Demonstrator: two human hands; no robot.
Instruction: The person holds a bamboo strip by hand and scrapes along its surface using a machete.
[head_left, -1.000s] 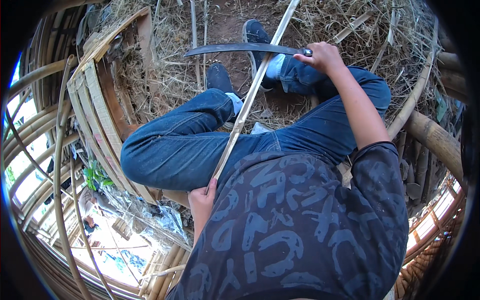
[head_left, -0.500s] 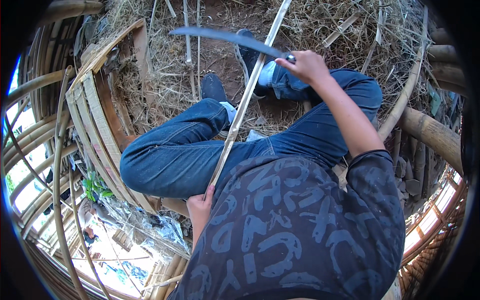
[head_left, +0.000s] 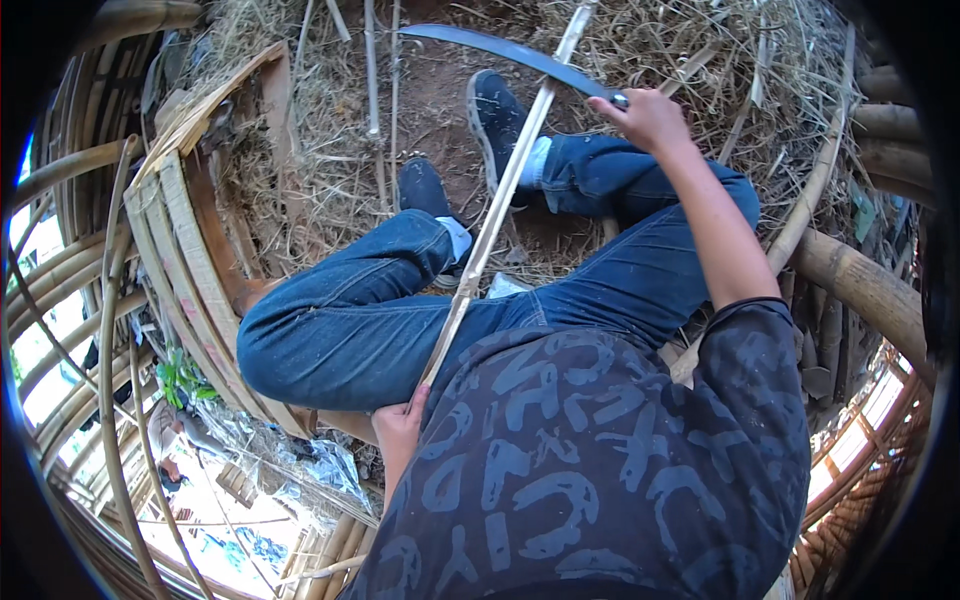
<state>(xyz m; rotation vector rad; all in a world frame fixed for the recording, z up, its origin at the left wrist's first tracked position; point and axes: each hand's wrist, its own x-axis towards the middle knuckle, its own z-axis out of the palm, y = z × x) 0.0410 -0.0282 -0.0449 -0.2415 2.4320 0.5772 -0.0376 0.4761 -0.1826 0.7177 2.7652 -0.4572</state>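
A long, pale bamboo strip slants from beside my left hip, over my thigh and out past my feet. My left hand is closed on its near end, against my thigh. Out beyond my raised right knee, my right hand grips the dark handle of a machete. The long, slightly curved blade points left and lies across the far part of the strip. From this view I cannot tell how deep its edge sits against the bamboo.
Straw and loose slivers cover the dirt around my shoes. A wooden slatted crate stands at my left, near bamboo poles and clear plastic sheeting. Thick bamboo runs along my right.
My right hand has moved a little right and outward with the machete, so the blade crosses the strip farther from me. My left hand still holds the near end.
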